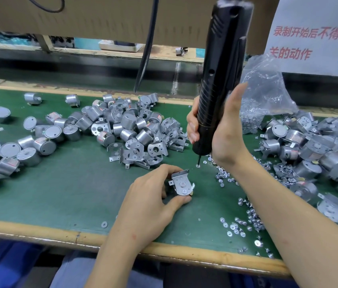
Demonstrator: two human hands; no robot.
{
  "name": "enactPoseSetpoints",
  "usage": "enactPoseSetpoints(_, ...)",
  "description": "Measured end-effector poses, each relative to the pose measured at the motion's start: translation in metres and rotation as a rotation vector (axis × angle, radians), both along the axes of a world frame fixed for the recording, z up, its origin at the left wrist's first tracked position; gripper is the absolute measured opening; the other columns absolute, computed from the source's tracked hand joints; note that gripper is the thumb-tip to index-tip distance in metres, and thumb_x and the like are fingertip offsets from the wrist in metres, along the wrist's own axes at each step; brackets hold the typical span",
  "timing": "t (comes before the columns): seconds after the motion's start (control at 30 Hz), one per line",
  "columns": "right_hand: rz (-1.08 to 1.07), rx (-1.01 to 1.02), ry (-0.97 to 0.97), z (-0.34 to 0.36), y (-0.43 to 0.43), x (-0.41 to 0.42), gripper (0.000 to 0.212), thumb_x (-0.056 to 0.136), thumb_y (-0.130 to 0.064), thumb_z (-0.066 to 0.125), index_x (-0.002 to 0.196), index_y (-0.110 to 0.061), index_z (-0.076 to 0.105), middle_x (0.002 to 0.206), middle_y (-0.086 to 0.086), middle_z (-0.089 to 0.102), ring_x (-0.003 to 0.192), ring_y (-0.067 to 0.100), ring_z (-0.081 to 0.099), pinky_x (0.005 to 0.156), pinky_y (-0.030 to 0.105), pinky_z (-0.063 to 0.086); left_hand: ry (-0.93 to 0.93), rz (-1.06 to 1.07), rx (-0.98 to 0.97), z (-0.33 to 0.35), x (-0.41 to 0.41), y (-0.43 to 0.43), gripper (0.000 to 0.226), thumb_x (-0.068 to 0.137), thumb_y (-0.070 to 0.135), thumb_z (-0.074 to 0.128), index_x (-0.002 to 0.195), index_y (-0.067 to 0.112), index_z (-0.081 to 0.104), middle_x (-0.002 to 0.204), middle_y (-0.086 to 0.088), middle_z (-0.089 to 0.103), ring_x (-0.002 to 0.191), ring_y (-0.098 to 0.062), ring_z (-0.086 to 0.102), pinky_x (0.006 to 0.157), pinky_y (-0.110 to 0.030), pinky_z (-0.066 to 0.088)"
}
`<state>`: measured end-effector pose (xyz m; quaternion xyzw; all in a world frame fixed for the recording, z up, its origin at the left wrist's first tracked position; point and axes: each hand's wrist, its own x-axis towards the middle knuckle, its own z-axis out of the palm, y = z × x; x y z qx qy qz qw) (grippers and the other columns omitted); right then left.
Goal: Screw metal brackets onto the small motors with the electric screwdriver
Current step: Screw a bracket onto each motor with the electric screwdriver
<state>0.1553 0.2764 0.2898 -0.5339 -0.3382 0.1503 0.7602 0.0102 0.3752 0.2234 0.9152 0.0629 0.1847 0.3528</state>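
Your forearms cross the wooden bench edge (pixel 60 231); only one view, head camera.

Left hand (pixel 149 196): fingers and thumb are curled round the bracketed motor (pixel 181 183), holding it on the green mat (pixel 81 183) with the bracket plate facing up. Judgement: plate up so the screw holes face the driver. One screw head appears already seated at the near end of the plate; the far hole is too small to read.

Right hand (pixel 226 134): wrapped round the lower barrel of the electric screwdriver (pixel 220 80), which stands nearly upright and hangs from above. Its bit (pixel 198 161) is not over the held motor but just beyond it and to its right, tip down on a single loose screw (pixel 198 165). Judgement: you are picking up the next screw on the bit before moving across to the plate.

Stock, all placed from the held motor:
- Scattered screws (pixel 251 217) to its right, within short reach of the bit.
- Plastic bag of screws (pixel 263 94) beyond and right.
- Heap of bare motors and loose brackets (pixel 126 125) beyond and left, on the feeding-hand side.
- Second heap (pixel 309 146) far right, apparently motors with brackets fitted; likely the output pile.

Risk: the screw may sit crooked on the bit.
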Motion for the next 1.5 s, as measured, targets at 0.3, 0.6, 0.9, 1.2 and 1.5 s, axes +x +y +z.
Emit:
enactPoseSetpoints(0.3, 0.173, 0.138, -0.001, 0.009, 0.006, -0.024, 0.074, 0.066, -0.089, 0.034, 0.071, -0.019, 0.054, 0.054, -0.001, 0.050, 0.040, 0.015, 0.044, 0.048, 0.023, 0.039, 0.012, 0.019, -0.032, -0.002, 0.001, 0.001, 0.040, 0.073, 0.039, 0.084, 0.106, 0.038, 0.060, 0.094, 0.034, 0.060, 0.071, -0.006, 0.055, 0.061, -0.012, 0.038)
enactPoseSetpoints(0.6, 0.134, 0.107, 0.006, 0.004, 0.012, -0.028, 0.075, 0.066, -0.093, 0.035, 0.070, -0.021, 0.056, 0.055, 0.000, 0.051, 0.041, 0.017, 0.043, 0.049, 0.026, 0.039, 0.013, 0.034, -0.061, -0.002, 0.003, 0.001, 0.040, 0.071, 0.040, 0.086, 0.103, 0.034, 0.063, 0.077, 0.027, 0.059, 0.065, -0.010, 0.055, 0.058, -0.019, 0.040)
enactPoseSetpoints(0.9, 0.110, 0.081, -0.003, 0.004, 0.012, -0.029, 0.076, 0.068, -0.091, 0.031, 0.071, -0.019, 0.055, 0.056, 0.001, 0.052, 0.043, 0.019, 0.044, 0.051, 0.027, 0.040, 0.010, 0.040, -0.077, -0.001, 0.002, 0.001, 0.039, 0.071, 0.041, 0.086, 0.100, 0.034, 0.062, 0.073, 0.024, 0.058, 0.065, -0.008, 0.055, 0.057, -0.015, 0.037)
enactPoseSetpoints(1.2, 0.107, 0.088, 0.006, 0.002, 0.013, -0.030, 0.076, 0.068, -0.087, 0.029, 0.072, -0.015, 0.053, 0.055, 0.001, 0.051, 0.043, 0.018, 0.044, 0.049, 0.028, 0.039, 0.009, 0.039, -0.066, -0.001, 0.002, 0.001, 0.038, 0.071, 0.043, 0.085, 0.100, 0.036, 0.061, 0.076, 0.019, 0.060, 0.066, -0.009, 0.055, 0.057, -0.017, 0.039)
enactPoseSetpoints(1.5, 0.105, 0.058, -0.007, 0.001, 0.016, -0.031, 0.075, 0.066, -0.095, 0.035, 0.071, -0.023, 0.056, 0.055, -0.001, 0.051, 0.042, 0.019, 0.044, 0.049, 0.028, 0.040, 0.025, 0.042, -0.053, 0.000, 0.000, 0.000, 0.038, 0.073, 0.044, 0.084, 0.102, 0.037, 0.060, 0.075, 0.024, 0.058, 0.066, -0.008, 0.055, 0.056, -0.020, 0.039)
